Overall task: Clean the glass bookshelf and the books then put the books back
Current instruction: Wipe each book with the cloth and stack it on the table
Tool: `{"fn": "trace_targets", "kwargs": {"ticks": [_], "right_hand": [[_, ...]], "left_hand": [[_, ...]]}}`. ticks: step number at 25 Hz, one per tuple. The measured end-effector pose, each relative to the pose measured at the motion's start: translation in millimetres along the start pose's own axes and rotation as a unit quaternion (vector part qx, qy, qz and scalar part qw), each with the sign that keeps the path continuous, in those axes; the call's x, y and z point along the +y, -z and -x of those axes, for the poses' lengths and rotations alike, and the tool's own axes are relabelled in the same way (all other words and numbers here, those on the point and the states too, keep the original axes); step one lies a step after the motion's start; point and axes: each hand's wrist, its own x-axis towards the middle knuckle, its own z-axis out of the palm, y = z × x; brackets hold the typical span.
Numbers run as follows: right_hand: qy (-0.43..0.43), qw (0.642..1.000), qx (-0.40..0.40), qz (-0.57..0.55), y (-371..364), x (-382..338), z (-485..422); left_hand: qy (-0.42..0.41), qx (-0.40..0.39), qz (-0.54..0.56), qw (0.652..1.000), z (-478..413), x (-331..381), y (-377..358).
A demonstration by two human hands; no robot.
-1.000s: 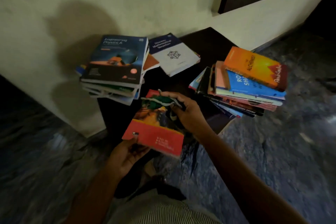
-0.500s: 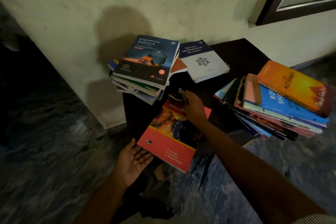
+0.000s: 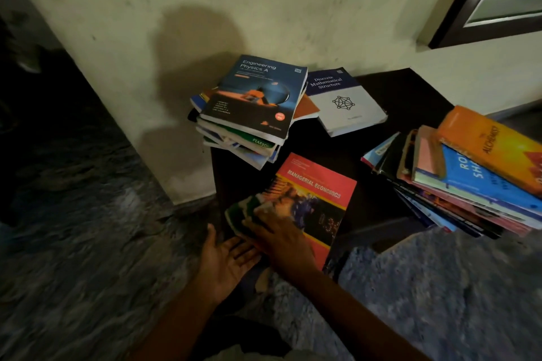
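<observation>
Red glossy paperback, titled Managerial Economics (image 3: 318, 199), lies flat on the near part of a dark, smooth table (image 3: 410, 102), its near edge at the table's front.

Head view, findings:

1. Hands, two. My right hand (image 3: 280, 239) lies on the book's near left corner and presses a soft, crumpled green-and-white cloth (image 3: 242, 211) onto the cover. Blur hides whether those fingers curl round the cloth. My left hand (image 3: 225, 258) is palm up just below that corner, fingers straight and spread, gripping nothing. Its contact with the book is hidden by the right hand.

2. Stacks, two. The left stack (image 3: 237, 141) stands against the wall (image 3: 264, 9), skewed, with Engineering Physics A (image 3: 255, 97) on top, blue and glossy. The right stack (image 3: 457, 199) is fanned out and overhangs the table's edge. Its top book is the orange Alchemist (image 3: 492, 146), over a blue one (image 3: 475, 176). Spines are too jumbled for an exact count in either.

3. Single books, two: the red one, and a white-and-navy Discrete Mathematical Structure (image 3: 343, 99), flat beside the left stack.

4. Surroundings: rough pale plaster wall, mottled stone floor (image 3: 88, 243), one dark window frame (image 3: 469, 9).
</observation>
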Motion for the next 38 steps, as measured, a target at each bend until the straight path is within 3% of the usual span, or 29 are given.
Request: {"fn": "trace_targets", "kwargs": {"ticks": [3,6,9,12,14,18,22,25,28,29,30,33,35,36,38], "right_hand": [[0.048,0.993,-0.03,-0.103,15.7,-0.8,16.5],[-0.02,0.986,-0.006,-0.167,51.7,39.5,0.1],[-0.117,0.986,0.036,-0.115,78.9,106.7,-14.0],[-0.132,0.991,0.005,0.02,59.7,136.9,-10.1],[-0.131,0.99,0.036,0.038,43.7,122.0,1.6],[-0.088,0.99,0.098,-0.038,10.2,54.9,50.9],[-0.022,0.987,0.088,-0.132,9.5,7.0,90.8],[-0.107,0.959,0.056,-0.257,47.8,-2.1,91.4],[-0.17,0.918,0.145,-0.326,95.6,0.7,74.9],[-0.171,0.913,0.17,-0.33,109.1,2.3,68.2],[-0.167,0.91,0.192,-0.327,122.6,3.8,63.0],[-0.163,0.891,0.245,-0.346,152.6,8.3,60.1],[-0.172,0.884,0.253,-0.352,155.0,9.5,67.4],[-0.185,0.882,0.246,-0.357,152.0,8.8,74.7],[-0.222,0.879,0.219,-0.36,139.8,3.2,91.7]], "left_hand": [[-0.005,-0.036,0.012,0.999,3.2,-1.0,2.0],[0.001,-0.007,-0.02,1.0,1.8,-0.5,2.3],[-0.006,0.006,-0.034,0.999,3.0,-1.8,-0.9],[-0.006,0.009,-0.049,0.999,4.5,-3.9,-2.4],[-0.001,0.009,-0.045,0.999,1.6,-3.2,-0.5],[-0.001,0.02,-0.083,0.996,-4.2,-2.8,3.1],[-0.063,0.029,-0.19,0.979,3.1,-5.3,-16.4],[-0.153,-0.016,-0.262,0.953,16.5,-9.2,-30.7],[-0.239,-0.052,-0.252,0.936,32.7,-0.5,-56.3],[-0.297,-0.052,-0.261,0.917,34.5,4.3,-65.4],[-0.377,-0.054,-0.297,0.876,36.7,9.3,-76.1],[-0.593,-0.067,-0.445,0.667,40.1,12.3,-96.3],[-0.644,-0.137,-0.495,0.567,29.5,5.7,-90.1],[-0.663,-0.183,-0.528,0.499,14.5,-0.7,-76.7],[-0.675,-0.24,-0.617,0.325,-26.5,-10.2,-32.0]]}}
